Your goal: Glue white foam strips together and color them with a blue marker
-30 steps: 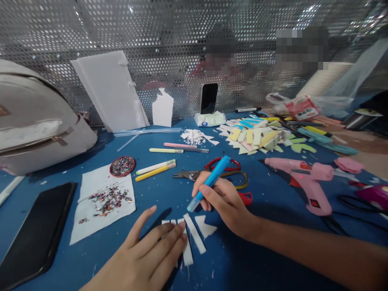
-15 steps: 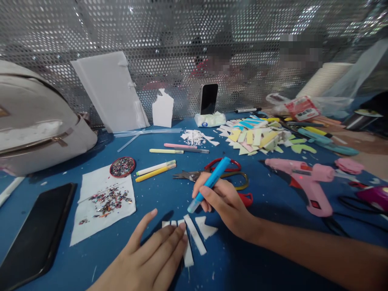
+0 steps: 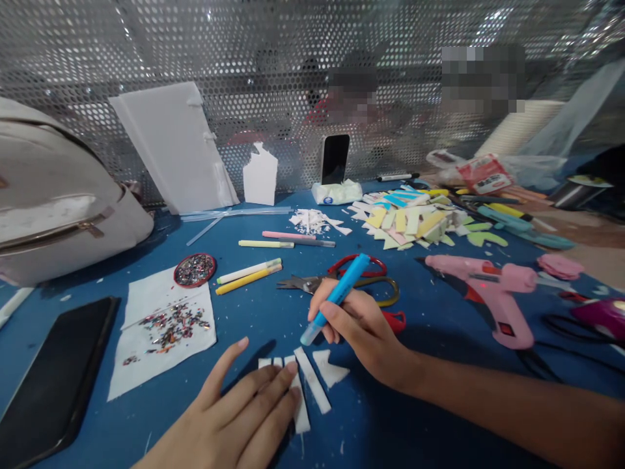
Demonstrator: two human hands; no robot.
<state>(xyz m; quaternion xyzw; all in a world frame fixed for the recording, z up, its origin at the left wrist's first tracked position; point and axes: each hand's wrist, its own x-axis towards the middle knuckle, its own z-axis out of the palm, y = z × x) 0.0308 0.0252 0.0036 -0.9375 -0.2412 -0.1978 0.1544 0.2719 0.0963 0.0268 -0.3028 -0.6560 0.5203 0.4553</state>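
Between the thumb and fingers of my right hand (image 3: 364, 326) is a blue marker (image 3: 339, 292), tilted with its pale capped-looking end down, above the white strips. My left hand (image 3: 239, 413) lies flat, fingers stretched out over several white foam strips (image 3: 301, 417) and partly hiding them. One white strip (image 3: 312, 380) and an angular white piece (image 3: 330, 369) lie uncovered just right of my fingertips. Behind my right hand rest red-handled scissors (image 3: 378, 266) and pliers (image 3: 300, 283), both partly covered by it.
A pink glue gun (image 3: 481, 277) lies at right. Beyond it is a pile of coloured foam pieces (image 3: 415, 218). Several markers (image 3: 249, 279) lie mid-table. At left are a phone (image 3: 58, 378), a paper sheet (image 3: 195, 335) with glitter bits, a red-rimmed dish (image 3: 194, 270) and a backpack (image 3: 63, 202).
The view has shifted very slightly. Both hands keep almost the same place, and the blue marker stays in my right hand.
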